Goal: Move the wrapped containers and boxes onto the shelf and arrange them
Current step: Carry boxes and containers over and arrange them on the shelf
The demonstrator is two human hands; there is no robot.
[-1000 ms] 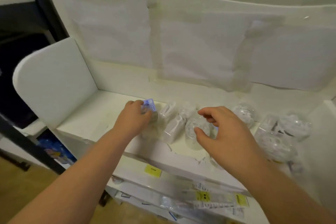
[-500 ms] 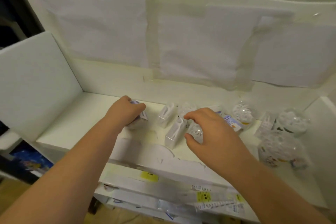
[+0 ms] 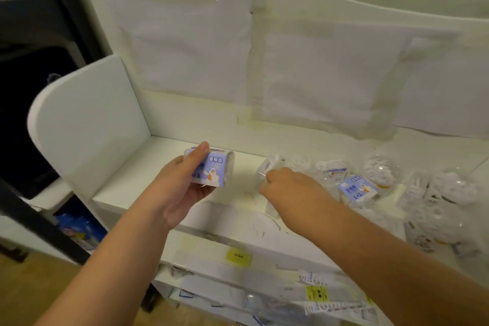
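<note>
My left hand (image 3: 182,185) holds a small clear box with a blue bear label (image 3: 213,171), lifted just above the left part of the white shelf (image 3: 137,180). My right hand (image 3: 288,185) closes its fingers on a clear slim box (image 3: 268,167) standing on the shelf. To the right lie another blue-labelled box (image 3: 356,189) and several wrapped round clear containers (image 3: 379,173), reaching to the shelf's right end (image 3: 449,188).
The shelf has a white side panel (image 3: 87,124) on the left and a papered back wall (image 3: 264,66). Below the front edge is a lower tier with a yellow tag (image 3: 238,257) and packaged goods (image 3: 330,296). A dark frame (image 3: 34,222) stands at left.
My left hand has lifted the blue-labelled box off the shelf and turned its label up. My right hand has moved left from a round container to the slim clear box.
</note>
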